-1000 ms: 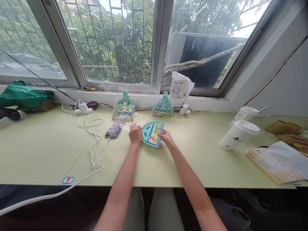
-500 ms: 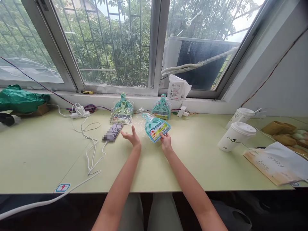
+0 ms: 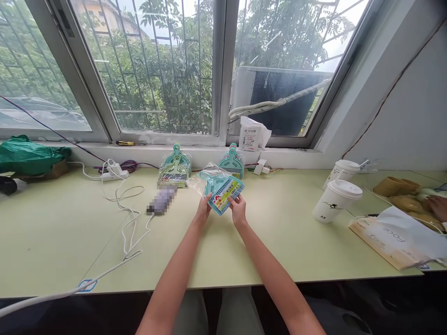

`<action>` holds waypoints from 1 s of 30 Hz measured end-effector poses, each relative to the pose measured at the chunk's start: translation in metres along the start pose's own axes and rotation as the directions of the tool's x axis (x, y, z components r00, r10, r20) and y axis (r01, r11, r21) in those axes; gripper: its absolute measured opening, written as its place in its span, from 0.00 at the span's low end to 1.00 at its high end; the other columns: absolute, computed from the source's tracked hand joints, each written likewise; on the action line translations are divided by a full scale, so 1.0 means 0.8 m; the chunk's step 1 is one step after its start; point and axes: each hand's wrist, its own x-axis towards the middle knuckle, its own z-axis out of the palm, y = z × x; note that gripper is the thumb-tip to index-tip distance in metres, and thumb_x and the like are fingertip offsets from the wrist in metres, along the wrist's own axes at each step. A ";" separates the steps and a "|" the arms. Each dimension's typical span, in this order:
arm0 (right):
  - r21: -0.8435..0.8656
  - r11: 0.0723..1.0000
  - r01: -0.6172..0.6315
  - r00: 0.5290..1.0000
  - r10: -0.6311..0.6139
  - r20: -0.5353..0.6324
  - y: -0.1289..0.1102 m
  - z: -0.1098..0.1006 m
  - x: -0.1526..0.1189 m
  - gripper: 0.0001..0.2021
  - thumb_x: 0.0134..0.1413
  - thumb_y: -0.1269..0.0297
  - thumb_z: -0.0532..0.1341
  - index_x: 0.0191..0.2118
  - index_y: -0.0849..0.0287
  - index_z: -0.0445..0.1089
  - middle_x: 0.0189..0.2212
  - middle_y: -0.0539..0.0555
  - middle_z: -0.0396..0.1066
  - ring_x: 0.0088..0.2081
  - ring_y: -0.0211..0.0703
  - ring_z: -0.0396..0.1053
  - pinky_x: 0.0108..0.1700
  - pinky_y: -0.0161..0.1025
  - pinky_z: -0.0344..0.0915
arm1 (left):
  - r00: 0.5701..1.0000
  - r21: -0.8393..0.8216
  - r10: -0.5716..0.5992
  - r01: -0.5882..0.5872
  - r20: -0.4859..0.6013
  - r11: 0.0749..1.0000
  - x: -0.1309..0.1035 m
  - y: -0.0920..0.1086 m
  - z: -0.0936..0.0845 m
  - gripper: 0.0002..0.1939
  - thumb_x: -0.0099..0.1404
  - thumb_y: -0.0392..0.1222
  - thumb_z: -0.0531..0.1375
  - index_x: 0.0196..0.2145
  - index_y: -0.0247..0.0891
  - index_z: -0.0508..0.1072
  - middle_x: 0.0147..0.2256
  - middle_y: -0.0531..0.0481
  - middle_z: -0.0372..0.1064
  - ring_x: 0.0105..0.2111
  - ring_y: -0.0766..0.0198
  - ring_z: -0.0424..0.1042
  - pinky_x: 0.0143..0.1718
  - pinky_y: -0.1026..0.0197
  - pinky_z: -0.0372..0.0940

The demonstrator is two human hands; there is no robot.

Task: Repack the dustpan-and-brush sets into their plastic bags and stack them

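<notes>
Between my hands, above the table point(image 3: 272, 242), is a teal mini dustpan-and-brush set point(image 3: 225, 191) with a yellow label and blue bristles, tilted, its handle pointing away to the left. Clear plastic wrap point(image 3: 199, 184) spreads around its handle end. My left hand point(image 3: 202, 209) grips the lower left edge, fingers partly hidden. My right hand point(image 3: 239, 210) pinches the bristle end on the right. Against the sill behind stand two groups of similar sets: a wrapped left group point(image 3: 176, 170) with a green-rimmed one in front, and a right stack point(image 3: 231, 163).
A phone point(image 3: 162, 200) on a white cable point(image 3: 131, 232) lies to the left, near a power strip point(image 3: 115, 172). Rightward are two white cups point(image 3: 337, 200) and a tissue pack point(image 3: 394, 237). Another person's hand point(image 3: 438, 204) shows at the right edge.
My left hand, open and apart from the dustpan set before, has moved right and taken hold of its left edge. My right hand keeps its grip. The camera view has shifted slightly.
</notes>
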 end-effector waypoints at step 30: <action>-0.019 0.999 -0.048 0.981 0.051 0.186 -0.031 -0.002 0.012 0.24 0.37 0.55 0.72 0.41 0.59 0.68 0.35 0.54 0.76 0.33 0.45 0.75 0.34 0.42 0.74 | 0.989 0.074 0.018 -0.029 0.150 0.997 -0.017 0.028 0.021 0.32 0.59 0.51 0.61 0.60 0.44 0.60 0.56 0.44 0.66 0.57 0.49 0.63 0.57 0.45 0.58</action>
